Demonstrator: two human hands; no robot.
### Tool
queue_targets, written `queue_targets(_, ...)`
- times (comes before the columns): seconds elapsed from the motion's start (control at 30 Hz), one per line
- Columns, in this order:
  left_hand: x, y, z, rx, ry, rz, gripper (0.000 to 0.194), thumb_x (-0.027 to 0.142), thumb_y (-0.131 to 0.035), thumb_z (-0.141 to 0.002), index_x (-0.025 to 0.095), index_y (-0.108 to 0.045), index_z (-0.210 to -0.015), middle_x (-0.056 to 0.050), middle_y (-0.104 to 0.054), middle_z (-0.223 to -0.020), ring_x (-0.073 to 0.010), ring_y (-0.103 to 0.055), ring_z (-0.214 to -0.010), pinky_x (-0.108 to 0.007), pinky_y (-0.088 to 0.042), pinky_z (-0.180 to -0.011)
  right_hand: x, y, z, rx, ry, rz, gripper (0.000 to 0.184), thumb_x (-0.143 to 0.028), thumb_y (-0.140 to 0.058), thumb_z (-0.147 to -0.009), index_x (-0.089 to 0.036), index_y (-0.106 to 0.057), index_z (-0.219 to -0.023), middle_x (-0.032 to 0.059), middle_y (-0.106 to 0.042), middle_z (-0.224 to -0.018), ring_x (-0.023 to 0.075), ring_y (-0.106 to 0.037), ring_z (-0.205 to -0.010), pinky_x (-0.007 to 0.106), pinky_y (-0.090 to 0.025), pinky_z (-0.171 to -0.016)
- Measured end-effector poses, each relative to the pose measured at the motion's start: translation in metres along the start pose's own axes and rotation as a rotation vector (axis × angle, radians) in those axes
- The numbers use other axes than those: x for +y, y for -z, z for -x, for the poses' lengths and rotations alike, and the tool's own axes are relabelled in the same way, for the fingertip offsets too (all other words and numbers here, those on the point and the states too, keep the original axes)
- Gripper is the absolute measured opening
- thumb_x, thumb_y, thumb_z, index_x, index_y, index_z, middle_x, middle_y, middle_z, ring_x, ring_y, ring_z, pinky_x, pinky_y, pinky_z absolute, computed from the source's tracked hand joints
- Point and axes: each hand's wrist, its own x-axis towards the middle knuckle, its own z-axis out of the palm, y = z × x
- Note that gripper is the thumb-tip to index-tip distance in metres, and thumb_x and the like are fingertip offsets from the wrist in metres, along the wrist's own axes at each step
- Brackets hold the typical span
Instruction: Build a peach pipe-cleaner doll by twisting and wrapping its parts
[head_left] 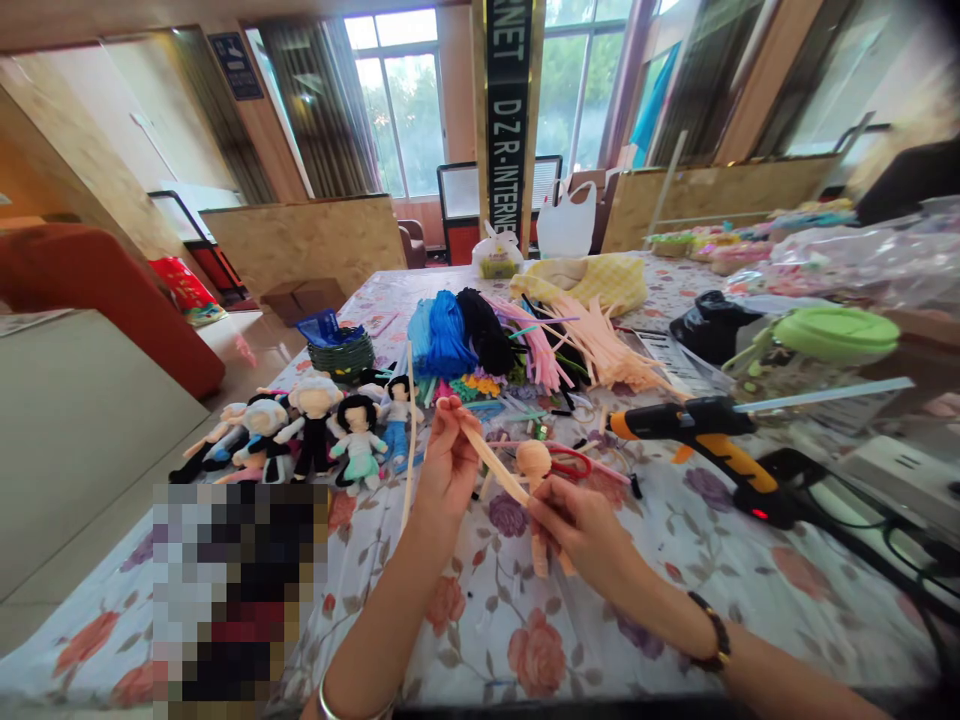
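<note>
A pale peach pipe cleaner [496, 466] stretches between my two hands. My left hand [451, 455] is closed in a pinch on its upper end, and a long loose length [410, 450] hangs just left of that hand. My right hand [589, 530] is closed around a small peach doll body [534, 460] wound from pipe cleaner. Its round head sticks up above my fingers and its legs show below them. The strip meets the doll at my right fingertips, where the exact join is hidden. Red-handled scissors [574, 464] lie just behind the doll.
Several finished dolls [311, 425] sit at the left. Bundles of blue [448, 335], black, pink and peach pipe cleaners [600, 345] lie at the back. On the right are a hot glue gun [697, 430] with a lit red light, its cable, and a green-lidded jar [832, 335].
</note>
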Motion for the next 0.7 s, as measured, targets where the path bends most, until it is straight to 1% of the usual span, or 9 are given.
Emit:
queue_targets(0.07,0.002,-0.001,-0.001,0.022,0.002,0.037,0.043,0.008,-0.029,-0.094,0.014,-0.063,-0.069,0.003,-0.064,-0.069,-0.0002,-0.058,-0.059,-0.009,-0.048,-0.064,-0.005,-0.003,0.001,0.033,0.067,0.169,0.021,-0.025,-0.051,-0.083,-0.021,-0.05,-0.062,-0.0011,-0.055,-0.053,0.0126,-0.047,-0.047,0.025,-0.033,-0.047)
queue_targets(0.13,0.003,0.0,-0.001,0.029,0.001,0.063,0.041,0.01,-0.029,-0.095,0.013,-0.062,-0.07,0.002,-0.064,-0.068,-0.0006,-0.059,-0.06,-0.009,-0.049,-0.064,-0.009,-0.006,0.002,0.06,0.12,0.288,0.021,-0.021,-0.049,-0.082,-0.02,-0.051,-0.061,0.0,-0.055,-0.055,0.0132,-0.047,-0.051,0.026,-0.033,-0.051)
queue_targets(0.2,0.005,0.001,-0.003,0.035,-0.001,0.074,0.038,0.011,-0.03,-0.094,0.012,-0.062,-0.073,0.002,-0.064,-0.069,-0.001,-0.059,-0.06,-0.009,-0.05,-0.065,-0.011,-0.008,0.002,0.08,0.162,0.347,0.023,-0.019,-0.046,-0.082,-0.019,-0.051,-0.06,0.0013,-0.055,-0.059,0.0146,-0.049,-0.058,0.027,-0.034,-0.056)
queue_targets(0.27,0.006,0.002,-0.004,0.045,0.0,0.066,0.035,0.01,-0.032,-0.094,0.012,-0.062,-0.076,0.001,-0.066,-0.072,-0.0015,-0.06,-0.062,-0.01,-0.05,-0.067,-0.011,-0.009,0.001,0.064,0.177,0.325,0.026,-0.019,-0.044,-0.082,-0.019,-0.049,-0.057,0.0014,-0.054,-0.059,0.015,-0.05,-0.061,0.027,-0.034,-0.057)
queue_targets(0.33,0.008,0.004,-0.005,0.049,-0.011,0.052,0.032,0.008,-0.034,-0.093,0.012,-0.062,-0.078,0.0,-0.068,-0.077,-0.0024,-0.061,-0.065,-0.011,-0.051,-0.07,-0.01,-0.011,0.0,0.009,0.125,0.201,0.028,-0.022,-0.045,-0.083,-0.019,-0.049,-0.056,0.0001,-0.052,-0.056,0.0133,-0.049,-0.056,0.026,-0.034,-0.053)
queue_targets(0.4,0.009,0.004,-0.005,0.037,-0.033,0.041,0.031,0.007,-0.034,-0.092,0.012,-0.061,-0.078,-0.001,-0.069,-0.08,-0.0031,-0.063,-0.068,-0.013,-0.052,-0.073,-0.009,-0.012,-0.001,-0.041,0.029,-0.016,0.027,-0.029,-0.048,-0.084,-0.019,-0.051,-0.059,-0.0012,-0.052,-0.054,0.0111,-0.047,-0.049,0.024,-0.034,-0.048)
queue_targets(0.47,0.01,0.004,-0.005,0.014,-0.058,0.027,0.031,0.007,-0.034,-0.092,0.012,-0.061,-0.077,-0.001,-0.07,-0.082,-0.0034,-0.064,-0.07,-0.013,-0.052,-0.073,-0.008,-0.013,-0.001,-0.054,-0.059,-0.25,0.026,-0.037,-0.054,-0.081,-0.018,-0.054,-0.063,-0.0009,-0.056,-0.056,0.0101,-0.048,-0.047,0.023,-0.035,-0.045)
queue_targets(0.57,0.009,0.005,-0.006,-0.006,-0.079,0.0,0.032,0.007,-0.035,-0.092,0.012,-0.06,-0.074,-0.001,-0.071,-0.086,-0.0036,-0.064,-0.07,-0.014,-0.053,-0.073,-0.007,-0.015,0.0,-0.026,-0.136,-0.504,0.029,-0.043,-0.065,-0.072,-0.016,-0.057,-0.064,0.0012,-0.062,-0.061,0.0097,-0.051,-0.049,0.022,-0.038,-0.046)
queue_targets(0.7,0.007,0.006,-0.005,-0.015,-0.094,-0.032,0.031,0.006,-0.037,-0.091,0.013,-0.061,-0.073,-0.001,-0.071,-0.091,-0.0037,-0.065,-0.071,-0.016,-0.053,-0.078,-0.007,-0.017,0.003,0.067,-0.177,-0.662,0.033,-0.045,-0.073,-0.065,-0.015,-0.059,-0.066,0.0022,-0.065,-0.063,0.0095,-0.055,-0.051,0.022,-0.043,-0.048)
